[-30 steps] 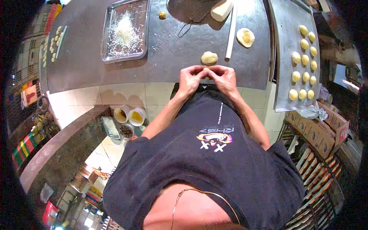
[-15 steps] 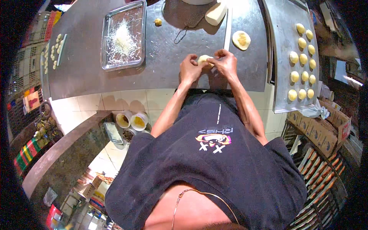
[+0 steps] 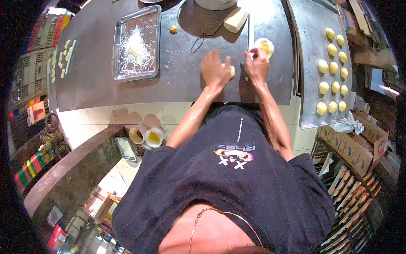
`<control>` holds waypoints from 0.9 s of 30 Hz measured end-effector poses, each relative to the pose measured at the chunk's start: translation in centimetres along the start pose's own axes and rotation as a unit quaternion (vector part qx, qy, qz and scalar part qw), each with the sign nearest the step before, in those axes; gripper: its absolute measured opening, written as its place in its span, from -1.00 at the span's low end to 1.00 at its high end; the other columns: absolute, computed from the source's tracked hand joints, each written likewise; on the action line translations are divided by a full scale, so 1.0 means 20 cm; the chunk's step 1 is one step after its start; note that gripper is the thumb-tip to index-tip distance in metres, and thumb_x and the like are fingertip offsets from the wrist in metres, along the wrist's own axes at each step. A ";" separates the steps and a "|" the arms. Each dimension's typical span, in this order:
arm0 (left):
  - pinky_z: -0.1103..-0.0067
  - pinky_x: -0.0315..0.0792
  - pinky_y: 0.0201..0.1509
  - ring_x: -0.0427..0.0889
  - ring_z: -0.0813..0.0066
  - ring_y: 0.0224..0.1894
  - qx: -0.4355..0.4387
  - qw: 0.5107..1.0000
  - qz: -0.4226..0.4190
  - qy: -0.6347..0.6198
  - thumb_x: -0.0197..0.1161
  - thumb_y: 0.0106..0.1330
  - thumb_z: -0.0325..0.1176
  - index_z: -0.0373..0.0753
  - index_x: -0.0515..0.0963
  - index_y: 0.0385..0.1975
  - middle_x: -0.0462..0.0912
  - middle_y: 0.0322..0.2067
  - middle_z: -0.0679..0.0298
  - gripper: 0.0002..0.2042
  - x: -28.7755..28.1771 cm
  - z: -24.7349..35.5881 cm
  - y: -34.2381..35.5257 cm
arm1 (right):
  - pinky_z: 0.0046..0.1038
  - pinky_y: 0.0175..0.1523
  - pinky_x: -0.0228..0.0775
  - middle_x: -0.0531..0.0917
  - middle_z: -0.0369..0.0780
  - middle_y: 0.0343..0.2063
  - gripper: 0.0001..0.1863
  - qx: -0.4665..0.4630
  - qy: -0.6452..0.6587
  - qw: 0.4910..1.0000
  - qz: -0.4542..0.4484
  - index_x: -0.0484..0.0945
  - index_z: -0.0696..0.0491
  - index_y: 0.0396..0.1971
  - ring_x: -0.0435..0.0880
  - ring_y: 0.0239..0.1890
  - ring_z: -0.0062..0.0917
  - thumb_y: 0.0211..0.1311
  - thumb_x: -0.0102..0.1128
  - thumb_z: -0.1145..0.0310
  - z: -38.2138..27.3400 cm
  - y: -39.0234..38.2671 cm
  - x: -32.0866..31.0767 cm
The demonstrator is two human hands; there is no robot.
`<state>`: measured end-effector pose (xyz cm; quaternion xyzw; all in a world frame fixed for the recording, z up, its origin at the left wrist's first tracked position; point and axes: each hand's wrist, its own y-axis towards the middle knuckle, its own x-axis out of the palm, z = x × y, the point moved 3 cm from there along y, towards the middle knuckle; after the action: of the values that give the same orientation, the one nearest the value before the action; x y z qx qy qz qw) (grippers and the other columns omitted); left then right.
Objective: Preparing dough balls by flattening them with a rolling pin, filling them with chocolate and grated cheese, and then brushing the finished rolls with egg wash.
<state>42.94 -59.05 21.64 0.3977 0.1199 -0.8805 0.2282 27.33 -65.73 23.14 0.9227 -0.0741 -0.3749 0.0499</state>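
My left hand (image 3: 216,70) is palm down over the table with its fingers stretched out, slightly blurred. Beside its thumb and partly under it is a pale dough ball (image 3: 232,72). Farther right, my right hand (image 3: 257,67) has curled fingers at the near left edge of a flat round of dough (image 3: 265,45), which has a yellowish filling in its middle. Those fingertips appear to pinch the dough's edge, though they partly cover it.
A metal tray of white shreds (image 3: 136,51) lies left, near a small yellowish lump (image 3: 173,29). Beyond my hands are a grater (image 3: 212,26), a pale block (image 3: 235,20) and a bowl (image 3: 215,3). A large tray (image 3: 311,97) at right carries several dough balls.
The dough ball has left my fingers and lies on the table. My left hand has opened over it, while my right hand has moved right to the filled dough round.
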 end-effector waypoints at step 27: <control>0.18 -0.16 0.45 0.13 0.20 0.38 0.350 0.912 -0.065 0.205 0.04 0.33 -0.09 -0.29 0.25 0.25 0.23 0.31 0.16 -0.43 -0.22 -0.25 0.18 | 0.08 0.36 -0.19 0.14 -0.20 0.36 -0.34 -0.309 -0.212 0.917 -0.136 0.13 -0.10 0.35 0.04 0.40 -0.25 0.30 -0.06 -0.03 0.00 -0.07 0.21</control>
<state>50.53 -58.82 21.63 0.6155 -0.1265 -0.7778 -0.0129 30.40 -65.05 20.07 0.7617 0.1628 -0.5688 0.2643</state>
